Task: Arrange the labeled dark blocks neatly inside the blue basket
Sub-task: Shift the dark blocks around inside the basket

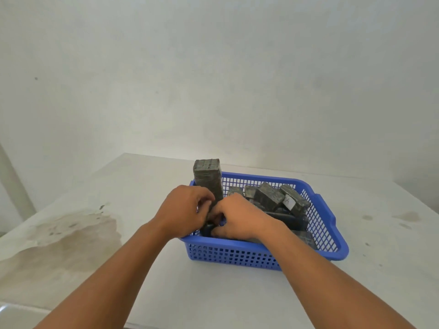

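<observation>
Blue basket (261, 254): your left hand (184, 211) and right hand (240, 217) curl closed around a dark block (209, 227) at its nine o'clock corner.

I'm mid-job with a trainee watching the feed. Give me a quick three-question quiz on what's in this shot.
1. True or false: the tall block stands upright at the far left corner of the blue basket.
2. Multiple choice: where are the left hand and right hand? A) flat on the table B) together inside the basket's left end C) gripping the basket's right handle
3. Fill in: the white label on the tilted block at the far right shows the letter ___.

Key: 1 true; 2 B; 3 A. Whether either hand actually grips a block is hidden by the fingers.
</observation>
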The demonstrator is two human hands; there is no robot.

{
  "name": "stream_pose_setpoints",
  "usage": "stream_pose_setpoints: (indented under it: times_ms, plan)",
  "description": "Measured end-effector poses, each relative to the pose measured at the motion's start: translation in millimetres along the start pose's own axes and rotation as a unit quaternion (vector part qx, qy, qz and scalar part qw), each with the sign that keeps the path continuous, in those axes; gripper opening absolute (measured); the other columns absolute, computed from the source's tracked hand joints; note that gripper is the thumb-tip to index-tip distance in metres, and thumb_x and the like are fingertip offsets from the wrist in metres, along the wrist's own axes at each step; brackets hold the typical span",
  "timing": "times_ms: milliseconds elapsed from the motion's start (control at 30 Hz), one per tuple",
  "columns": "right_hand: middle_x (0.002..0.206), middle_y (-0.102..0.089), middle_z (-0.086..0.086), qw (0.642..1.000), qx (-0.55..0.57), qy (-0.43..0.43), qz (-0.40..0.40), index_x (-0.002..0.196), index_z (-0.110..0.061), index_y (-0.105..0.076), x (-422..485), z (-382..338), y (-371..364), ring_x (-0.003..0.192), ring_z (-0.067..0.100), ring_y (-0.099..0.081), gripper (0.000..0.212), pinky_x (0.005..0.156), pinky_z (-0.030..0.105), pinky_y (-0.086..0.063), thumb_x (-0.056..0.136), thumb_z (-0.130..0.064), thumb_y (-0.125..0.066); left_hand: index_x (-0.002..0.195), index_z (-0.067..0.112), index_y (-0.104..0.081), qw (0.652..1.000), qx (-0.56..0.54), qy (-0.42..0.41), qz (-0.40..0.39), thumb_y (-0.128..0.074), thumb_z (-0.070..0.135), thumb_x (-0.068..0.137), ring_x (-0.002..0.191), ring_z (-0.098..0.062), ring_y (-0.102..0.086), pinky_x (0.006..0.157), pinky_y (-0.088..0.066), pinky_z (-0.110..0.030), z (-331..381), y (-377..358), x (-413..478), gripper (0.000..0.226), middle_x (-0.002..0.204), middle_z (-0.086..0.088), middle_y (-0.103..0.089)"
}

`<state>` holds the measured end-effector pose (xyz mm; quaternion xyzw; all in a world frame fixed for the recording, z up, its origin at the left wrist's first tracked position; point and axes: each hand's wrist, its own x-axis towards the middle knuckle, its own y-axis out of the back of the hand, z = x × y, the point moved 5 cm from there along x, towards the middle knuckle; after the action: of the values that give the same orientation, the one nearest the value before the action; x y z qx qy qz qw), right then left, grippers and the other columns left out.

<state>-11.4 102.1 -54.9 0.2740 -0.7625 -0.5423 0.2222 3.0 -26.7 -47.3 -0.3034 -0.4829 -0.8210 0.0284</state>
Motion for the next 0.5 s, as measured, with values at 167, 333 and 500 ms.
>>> stream_pose_setpoints:
  times_ms: [167,333,500]
  plan:
    - [0.067,-0.056,-0.018,0.994,0.076,-0.005,0.082,0.1,-0.024,-0.077,-14.8,10.9,21.6,0.061,-0.007,-0.054,0.019,0.056,0.009,-0.041,0.081,-0.025,-0.08,0.094,0.024,-0.072,0.999,0.04,-0.012,0.019,-0.057,0.03,0.089,0.071,-0.011,-0.062,0.066,-0.054,-0.035,6.3,3.0,-0.4,0.016,0.084,0.01,-0.07]
    - [0.086,-0.068,-0.011,0.977,0.111,0.006,0.181,0.096,-0.029,-0.076,-31.6,17.3,34.4,0.075,0.007,-0.058,0.019,0.07,0.024,-0.052,0.078,-0.026,-0.081,0.096,0.028,-0.065,0.993,0.072,0.059,0.075,-0.043,0.047,0.093,0.071,-0.012,-0.057,0.062,-0.049,-0.032,8.5,9.7,-2.2,0.029,0.082,0.011,-0.064]
    - [0.088,-0.07,-0.014,0.957,0.166,0.046,0.233,0.089,-0.024,-0.077,-37.0,18.7,33.2,0.086,0.004,-0.063,0.017,0.074,0.012,-0.044,0.075,-0.02,-0.085,0.108,0.032,-0.067,0.973,-0.176,0.149,0.018,-0.059,0.048,0.089,0.091,-0.005,-0.066,0.083,-0.057,-0.034,7.9,-2.4,0.7,0.026,0.106,0.014,-0.067]
